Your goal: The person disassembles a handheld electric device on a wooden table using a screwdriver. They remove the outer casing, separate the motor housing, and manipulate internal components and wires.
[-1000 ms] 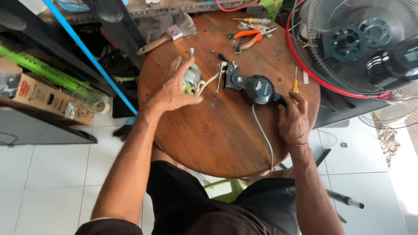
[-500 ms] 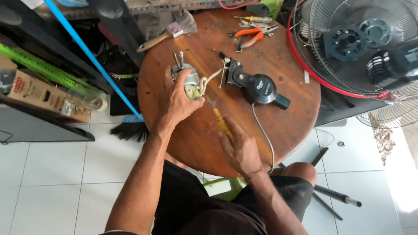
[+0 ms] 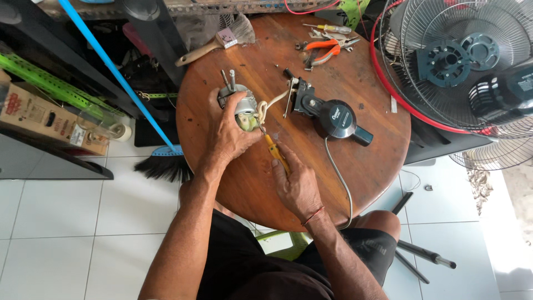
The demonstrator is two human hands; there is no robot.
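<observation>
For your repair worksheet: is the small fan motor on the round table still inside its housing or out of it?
Out. The left hand holds the bare motor on the table, apart from the black housing; the right hand points a yellow-handled screwdriver at it.

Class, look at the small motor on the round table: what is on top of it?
The left hand lies over the fan motor, covering most of it. The right hand's yellow-handled screwdriver tip meets it. Two shafts and white wires stick out; the part under the palm is hidden.

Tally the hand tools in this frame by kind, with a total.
Screwdrivers: 2, one yellow-handled in the right hand at, one on the table at
Pliers, orange-handled: 1
Paintbrush: 1
Total: 4
</observation>
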